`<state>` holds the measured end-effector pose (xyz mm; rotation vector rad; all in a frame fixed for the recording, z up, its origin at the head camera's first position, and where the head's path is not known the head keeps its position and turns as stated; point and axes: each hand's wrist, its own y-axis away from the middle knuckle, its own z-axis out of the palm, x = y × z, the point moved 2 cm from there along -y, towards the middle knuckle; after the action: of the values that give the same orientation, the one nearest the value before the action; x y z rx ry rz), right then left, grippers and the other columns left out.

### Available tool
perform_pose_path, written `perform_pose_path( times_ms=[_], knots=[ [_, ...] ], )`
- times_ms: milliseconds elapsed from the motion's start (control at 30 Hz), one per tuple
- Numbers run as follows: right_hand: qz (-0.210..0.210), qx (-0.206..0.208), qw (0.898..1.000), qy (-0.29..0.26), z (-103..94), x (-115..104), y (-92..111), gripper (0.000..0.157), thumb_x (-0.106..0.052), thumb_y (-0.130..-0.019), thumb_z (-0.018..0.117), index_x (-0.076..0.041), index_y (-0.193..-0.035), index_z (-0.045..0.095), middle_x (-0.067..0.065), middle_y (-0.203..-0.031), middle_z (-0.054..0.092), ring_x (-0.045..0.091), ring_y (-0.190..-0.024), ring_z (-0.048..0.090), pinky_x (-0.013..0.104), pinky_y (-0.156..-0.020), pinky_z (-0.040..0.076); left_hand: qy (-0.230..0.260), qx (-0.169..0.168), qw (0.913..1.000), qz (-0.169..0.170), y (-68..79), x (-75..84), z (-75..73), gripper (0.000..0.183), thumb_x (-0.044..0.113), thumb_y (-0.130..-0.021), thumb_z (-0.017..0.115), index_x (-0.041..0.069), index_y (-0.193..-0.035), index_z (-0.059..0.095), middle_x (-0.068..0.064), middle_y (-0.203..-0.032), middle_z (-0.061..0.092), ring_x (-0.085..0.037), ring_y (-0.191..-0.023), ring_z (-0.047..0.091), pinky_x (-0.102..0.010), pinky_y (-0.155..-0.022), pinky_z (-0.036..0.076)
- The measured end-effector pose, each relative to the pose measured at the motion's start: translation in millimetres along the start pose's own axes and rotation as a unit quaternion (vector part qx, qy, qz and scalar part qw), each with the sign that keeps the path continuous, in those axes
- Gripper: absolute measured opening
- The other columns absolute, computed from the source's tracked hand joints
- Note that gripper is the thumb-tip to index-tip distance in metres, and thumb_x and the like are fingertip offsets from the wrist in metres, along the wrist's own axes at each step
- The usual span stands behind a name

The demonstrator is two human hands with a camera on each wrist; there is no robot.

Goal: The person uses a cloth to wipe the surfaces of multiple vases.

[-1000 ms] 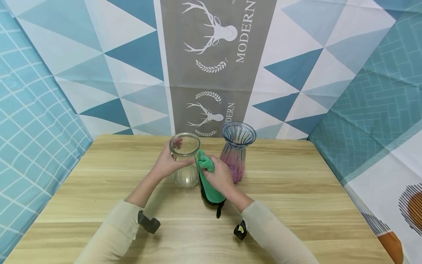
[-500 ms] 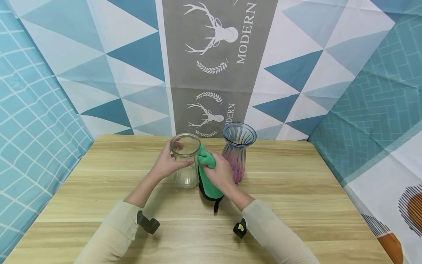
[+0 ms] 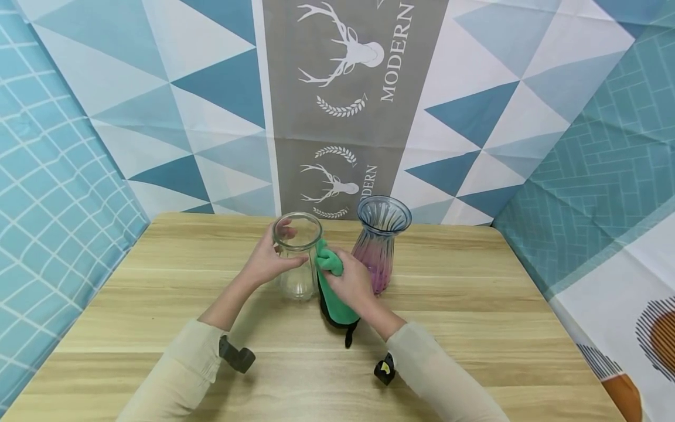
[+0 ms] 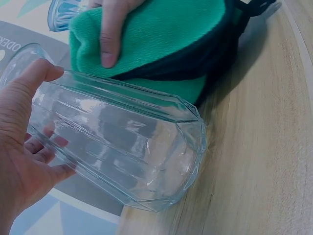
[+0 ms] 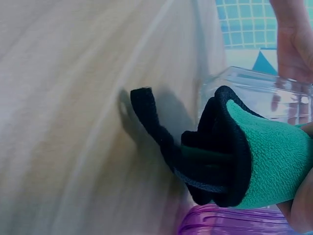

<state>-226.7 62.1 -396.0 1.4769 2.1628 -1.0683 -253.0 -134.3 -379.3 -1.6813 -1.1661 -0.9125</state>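
Observation:
A clear glass vase (image 3: 298, 281) stands upright on the wooden table, its round rim at the top. My left hand (image 3: 268, 258) grips it near the neck, thumb on the near side and fingers behind the glass. In my right hand (image 3: 352, 280) is a bunched green cloth (image 3: 337, 305) with a black edge and a black loop (image 5: 146, 115) hanging down. The cloth lies against the right side of the clear vase, as the left wrist view also shows. Right behind my right hand stands a second glass vase (image 3: 377, 252), blue at its flared top and purple below.
The wooden table (image 3: 448, 351) carries both vases near its back edge. Behind it hangs a patterned cloth backdrop (image 3: 211, 117), with blue tiled sheets at either side. A small black camera (image 3: 237, 356) sits on the left wrist, another (image 3: 385, 369) on the right.
My right hand and the cloth rise slightly along the clear vase's side, then come back down. The left hand keeps its grip on the vase, and both vases stay in place.

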Motion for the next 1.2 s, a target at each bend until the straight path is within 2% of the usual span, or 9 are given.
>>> perform_pose_path(
  times_ms=[367, 567, 900, 1000, 1200],
  knots=[
    [0.008, -0.009, 1.000, -0.005, 3.5, 6, 5, 0.036, -0.023, -0.085, 0.068, -0.016, -0.119, 0.062, 0.006, -0.113, 0.067, 0.022, -0.098, 0.065, 0.039, -0.080, 0.053, 0.010, 0.019, 0.9997, -0.008, 0.4, -1.0, 4.9, 0.094, 0.022, -0.068, 0.085, 0.010, -0.142, 0.028, -0.014, -0.135, 0.047, -0.029, -0.126, 0.044, -0.056, -0.108, 0.031],
    [0.000, 0.022, 1.000, -0.021, 0.5, 4, 2, 0.037, -0.018, -0.082, 0.070, -0.012, -0.118, 0.063, 0.009, -0.111, 0.068, 0.024, -0.099, 0.065, 0.040, -0.083, 0.053, 0.008, 0.025, 0.9996, 0.003, -0.6, 0.7, 6.2, 0.090, 0.016, -0.067, 0.084, 0.007, -0.139, 0.031, -0.018, -0.131, 0.050, -0.031, -0.124, 0.046, -0.054, -0.109, 0.031],
    [-0.051, 0.087, 0.994, -0.044, -5.6, -1, -6, 0.037, -0.017, -0.082, 0.071, -0.010, -0.117, 0.063, 0.009, -0.111, 0.068, 0.025, -0.103, 0.064, 0.039, -0.086, 0.053, 0.014, 0.005, 0.9997, 0.018, -2.5, 2.9, 4.4, 0.086, 0.011, -0.069, 0.082, 0.006, -0.138, 0.030, -0.019, -0.128, 0.054, -0.033, -0.124, 0.046, -0.055, -0.108, 0.032],
    [-0.059, 0.087, 0.993, -0.056, -6.2, -2, -8, 0.039, -0.016, -0.082, 0.071, -0.010, -0.120, 0.062, 0.009, -0.114, 0.067, 0.024, -0.105, 0.063, 0.038, -0.087, 0.053, 0.017, -0.004, 0.9997, 0.018, -3.0, 1.5, 4.0, 0.086, 0.012, -0.070, 0.081, 0.005, -0.138, 0.030, -0.018, -0.128, 0.054, -0.034, -0.124, 0.045, -0.054, -0.107, 0.033],
    [-0.064, 0.078, 0.994, -0.044, -5.6, -2, -9, 0.038, -0.017, -0.082, 0.071, -0.012, -0.119, 0.063, 0.010, -0.113, 0.068, 0.025, -0.103, 0.065, 0.038, -0.083, 0.054, 0.021, -0.014, 0.9993, 0.026, -2.5, 1.0, 3.7, 0.085, 0.011, -0.071, 0.080, 0.003, -0.139, 0.029, -0.018, -0.129, 0.053, -0.035, -0.126, 0.044, -0.054, -0.108, 0.031]
  ],
)
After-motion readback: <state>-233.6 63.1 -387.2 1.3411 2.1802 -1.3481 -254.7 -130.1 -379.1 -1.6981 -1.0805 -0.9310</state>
